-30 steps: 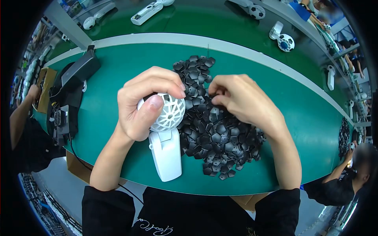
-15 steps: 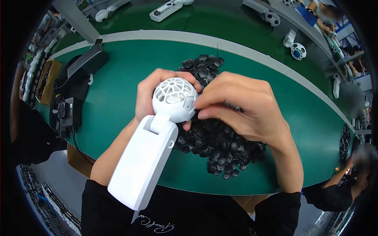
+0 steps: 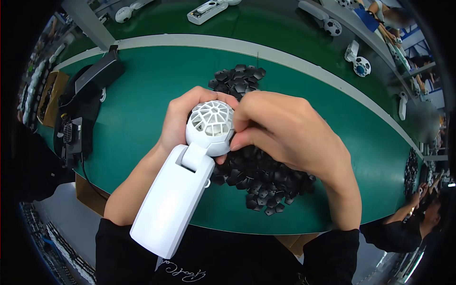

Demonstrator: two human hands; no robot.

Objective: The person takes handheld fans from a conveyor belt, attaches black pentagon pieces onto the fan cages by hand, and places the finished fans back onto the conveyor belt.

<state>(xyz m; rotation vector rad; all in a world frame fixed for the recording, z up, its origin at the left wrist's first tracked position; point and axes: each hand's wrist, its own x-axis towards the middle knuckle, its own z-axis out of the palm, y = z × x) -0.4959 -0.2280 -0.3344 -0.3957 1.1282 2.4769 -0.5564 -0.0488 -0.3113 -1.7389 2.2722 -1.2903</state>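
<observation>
My left hand wraps round the ball-shaped head of a white handheld fan. The round head has an open web-like grille on top, and the long handle hangs off a hinge toward my body. Pinched together, the thumb and fingers of my right hand press against the right side of the head. Whatever they hold, if anything, is hidden behind the fingertips. Under and beyond my hands lies a heap of black pentagon-shaped pieces, with part of it covered by the hands.
A dark device with a cable stands at the left beside a cardboard box. Past the pale table rim, more white fans lie on a dark green belt. Other people sit at the right, one with a forearm showing.
My right hand has turned and pressed in closer to the fan's head. The head has tilted slightly and sits a little lower in view. My left hand keeps its grip.
</observation>
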